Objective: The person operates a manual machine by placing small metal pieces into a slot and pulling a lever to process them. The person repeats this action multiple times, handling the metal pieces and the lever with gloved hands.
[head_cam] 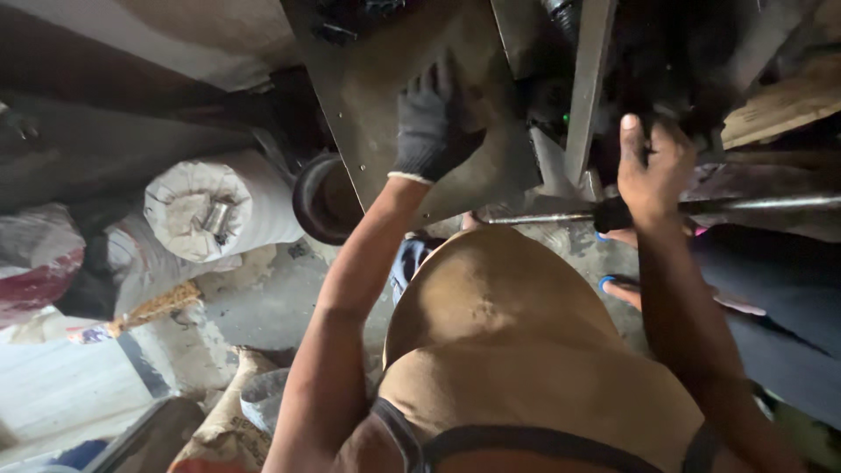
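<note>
Overhead: gloved L hand (427,123) flat on metal plate (412,79), R hand (650,171) (bare) grip probably round rod (753,204).

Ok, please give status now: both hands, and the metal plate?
Left hand, gloved, flat against metal plate. Right hand, bare, gripping black handle of long steel rod. Nothing blocking the hands.
</note>
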